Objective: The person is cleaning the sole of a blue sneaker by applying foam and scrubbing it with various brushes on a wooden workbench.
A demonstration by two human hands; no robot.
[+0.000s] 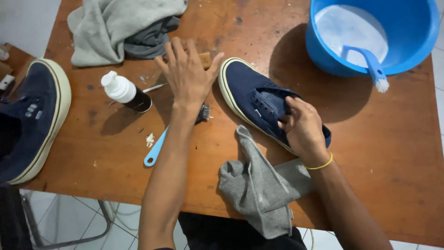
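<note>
Reaching forward over the middle of the wooden table (370, 153), the left hand (187, 74) is spread flat, fingers open and extended, palm down above a small tan block (205, 59); its forearm crosses a light-blue-handled brush (155, 150) lying beneath it. The right hand (303, 129), wrist bent and bearing a yellow band, closes on the collar of a navy shoe (252, 95) resting toe-away at the table's centre. A grey cloth (259, 190) hangs over the near edge. A second navy shoe (32, 118) sits at the left edge, a white-capped bottle (125, 90) beside the left hand, and a blue basin (370, 32) holding a brush (372, 65) at the far right corner.
</note>
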